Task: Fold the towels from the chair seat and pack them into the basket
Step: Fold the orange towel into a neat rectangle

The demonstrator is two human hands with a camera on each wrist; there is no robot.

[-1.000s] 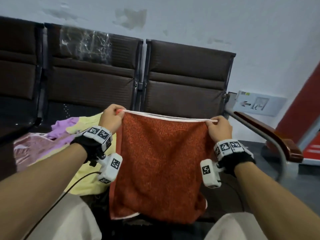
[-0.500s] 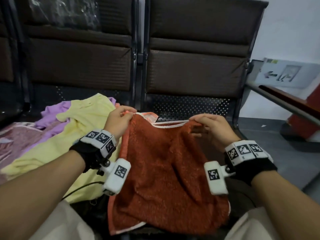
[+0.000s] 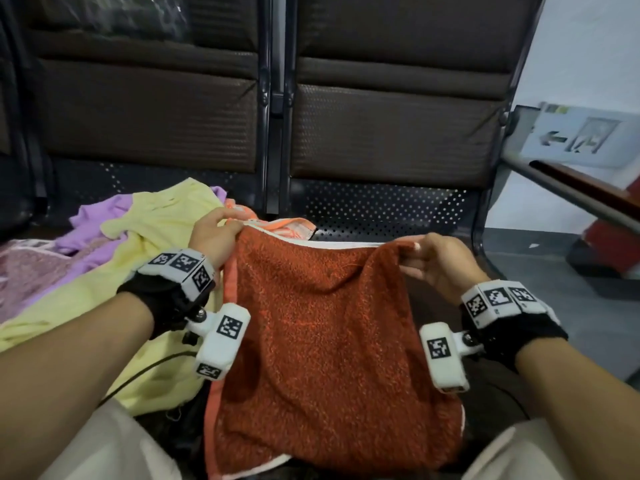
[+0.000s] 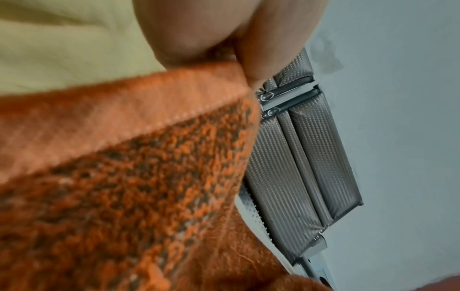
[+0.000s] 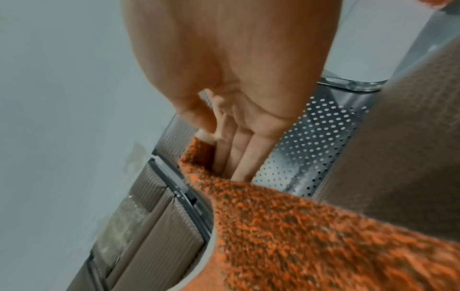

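1. Brown chair backs [image 3: 391,133] and a perforated seat [image 3: 381,209] lie beyond your hands.
2. Your left hand [image 3: 214,233] and right hand [image 3: 440,261] each pinch a top corner of the rust towel [image 3: 322,341], which hangs between them.
3. Keep the top edge taut and corners level before folding.
4. Unfolded towels [image 3: 152,237] lie just left of your left hand; no basket is in view.

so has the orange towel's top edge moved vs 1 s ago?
Yes. The orange towel dropped: its top edge sat against the chair backrest a second ago, now it is down by the perforated seat.
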